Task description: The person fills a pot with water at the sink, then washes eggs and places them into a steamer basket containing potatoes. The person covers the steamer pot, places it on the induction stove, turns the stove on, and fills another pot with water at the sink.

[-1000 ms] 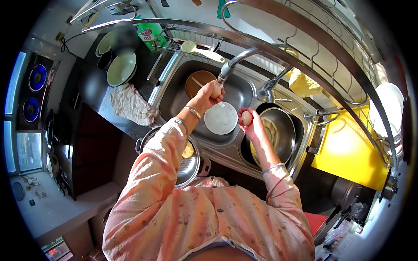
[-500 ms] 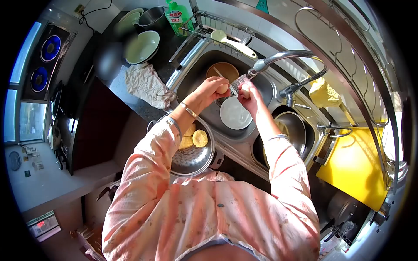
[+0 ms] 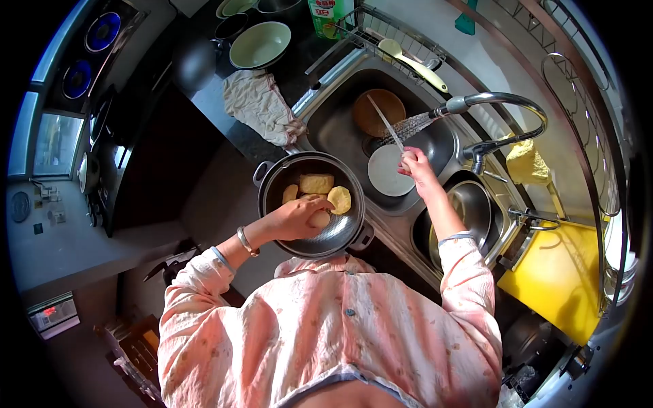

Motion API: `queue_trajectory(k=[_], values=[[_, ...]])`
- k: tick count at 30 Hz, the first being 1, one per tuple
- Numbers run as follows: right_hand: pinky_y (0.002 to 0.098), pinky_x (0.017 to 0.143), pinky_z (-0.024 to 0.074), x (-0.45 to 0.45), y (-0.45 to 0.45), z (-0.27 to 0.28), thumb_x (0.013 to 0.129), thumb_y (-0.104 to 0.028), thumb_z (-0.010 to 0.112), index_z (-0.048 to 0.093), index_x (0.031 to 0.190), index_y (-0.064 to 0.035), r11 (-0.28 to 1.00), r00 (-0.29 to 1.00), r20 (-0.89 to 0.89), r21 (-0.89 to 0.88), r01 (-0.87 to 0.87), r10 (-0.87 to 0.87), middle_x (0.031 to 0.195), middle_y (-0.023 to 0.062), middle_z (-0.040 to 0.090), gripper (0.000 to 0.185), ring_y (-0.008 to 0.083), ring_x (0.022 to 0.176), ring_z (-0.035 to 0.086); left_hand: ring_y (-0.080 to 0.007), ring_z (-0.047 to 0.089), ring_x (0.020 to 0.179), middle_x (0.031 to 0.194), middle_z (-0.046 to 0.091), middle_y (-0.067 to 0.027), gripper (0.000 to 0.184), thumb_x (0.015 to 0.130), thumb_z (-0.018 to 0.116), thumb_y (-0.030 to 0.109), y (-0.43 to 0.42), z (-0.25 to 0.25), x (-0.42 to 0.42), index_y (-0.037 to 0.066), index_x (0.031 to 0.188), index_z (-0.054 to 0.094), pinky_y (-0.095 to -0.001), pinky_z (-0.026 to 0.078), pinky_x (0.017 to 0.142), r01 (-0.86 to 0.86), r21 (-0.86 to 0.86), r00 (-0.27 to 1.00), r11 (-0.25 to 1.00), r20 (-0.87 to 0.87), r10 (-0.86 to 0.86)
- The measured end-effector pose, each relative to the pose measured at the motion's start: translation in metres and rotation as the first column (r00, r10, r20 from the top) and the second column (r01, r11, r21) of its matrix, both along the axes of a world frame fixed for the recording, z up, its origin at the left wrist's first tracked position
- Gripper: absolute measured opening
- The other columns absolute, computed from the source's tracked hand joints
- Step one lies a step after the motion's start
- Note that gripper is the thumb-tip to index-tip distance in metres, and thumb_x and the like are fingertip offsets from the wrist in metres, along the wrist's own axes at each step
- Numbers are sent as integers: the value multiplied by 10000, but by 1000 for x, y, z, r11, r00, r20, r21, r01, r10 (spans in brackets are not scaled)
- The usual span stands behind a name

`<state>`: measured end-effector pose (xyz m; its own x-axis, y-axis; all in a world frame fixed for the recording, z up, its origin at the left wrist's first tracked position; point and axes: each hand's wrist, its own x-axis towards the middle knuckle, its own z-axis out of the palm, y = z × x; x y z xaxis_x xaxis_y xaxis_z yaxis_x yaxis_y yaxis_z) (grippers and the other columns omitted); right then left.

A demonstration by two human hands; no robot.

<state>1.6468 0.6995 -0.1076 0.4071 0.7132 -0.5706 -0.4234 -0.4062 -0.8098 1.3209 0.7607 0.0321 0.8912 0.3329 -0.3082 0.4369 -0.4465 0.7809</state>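
Note:
My left hand (image 3: 294,219) reaches into a metal pot (image 3: 264,204) with a perforated steamer tray, its fingers around a pale egg (image 3: 320,218). Several yellow chunks (image 3: 317,183) of food lie there beside the fingers. Over the sink (image 3: 333,88), my right hand (image 3: 417,167) is closed above a white plate (image 3: 386,178); what is inside its fingers is hidden. A thin pale stick (image 3: 385,121) runs from the brown bowl (image 3: 373,112) to these fingers; I cannot tell whether they grip it. Water streams from the faucet (image 3: 500,99).
A wrinkled cloth (image 3: 258,105) and a pale green bowl (image 3: 260,45) are on the counter at left. A ladle (image 3: 415,64) rests on the wire rack behind the sink. Metal pans (image 3: 471,211) fill the right basin, near a yellow board (image 3: 554,272).
My left hand has moved from the faucet stream to the pot with its egg. My right hand has drawn back from the water to above the plate. The view has shifted.

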Motion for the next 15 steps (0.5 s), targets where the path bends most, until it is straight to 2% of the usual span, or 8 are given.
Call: queue_trajectory(k=[1,2,5,8,10,11,14,15], values=[[330,674,528,-11,-6,12,804,-135,663,502,1069,-38,993,970,227,59,-104,88,983,96,551,324,209,803,572,-320,580,1001,1082,582,-148,401,717,677,119,-9,-7,-12,88,1102,570,-382,465,877,-23,-14,997,1000,-81,22],[330,674,528,-21,-12,20,804,-135,663,502,1069,-38,992,969,229,59,-108,92,983,96,551,324,209,803,572,-328,588,978,1063,587,-145,366,722,675,119,-17,-8,-21,83,1070,567,-389,472,857,-48,-28,986,998,-163,43],[312,707,512,-52,-23,57,758,-118,725,504,1087,-26,918,754,647,219,-330,117,1014,105,546,408,215,841,581,-326,603,910,1003,593,-126,319,723,661,100,-25,-7,-35,77,1028,567,-386,490,788,-22,57,998,998,-61,25],[351,729,511,-88,-25,131,733,-117,726,524,1076,-34,756,586,748,179,-630,312,1037,120,540,406,269,880,597,-316,613,840,973,591,-118,308,726,631,80,-27,-27,-47,76,1028,570,-388,495,714,50,176,994,983,84,-66],[391,749,507,-111,-26,150,719,-105,715,536,1067,-42,556,349,855,88,-826,383,1039,126,535,397,313,908,594,-306,612,821,954,592,-106,307,726,622,77,-28,-25,-48,82,1030,573,-385,493,697,49,181,997,982,56,-60],[408,768,502,-124,-29,150,713,-105,702,541,1076,-50,492,319,808,41,-869,495,1029,129,530,401,336,929,587,-297,612,803,935,593,-94,307,727,612,73,-29,-24,-48,87,1031,576,-382,491,681,53,185,998,981,24,-59],[418,716,507,-152,-36,120,701,-118,702,579,1006,-48,287,-6,886,-157,-945,465,1011,148,544,336,327,863,618,-258,627,776,886,593,-67,109,767,586,107,-34,-29,-50,104,875,601,-359,503,613,46,332,999,942,-10,-45],[418,716,507,-160,-36,114,701,-118,702,579,1006,-48,294,-8,887,-162,-942,462,1011,148,544,336,327,863,618,-258,627,776,886,593,-67,109,767,586,107,-33,-28,-50,104,875,601,-359,503,613,50,335,999,941,-5,-52]])
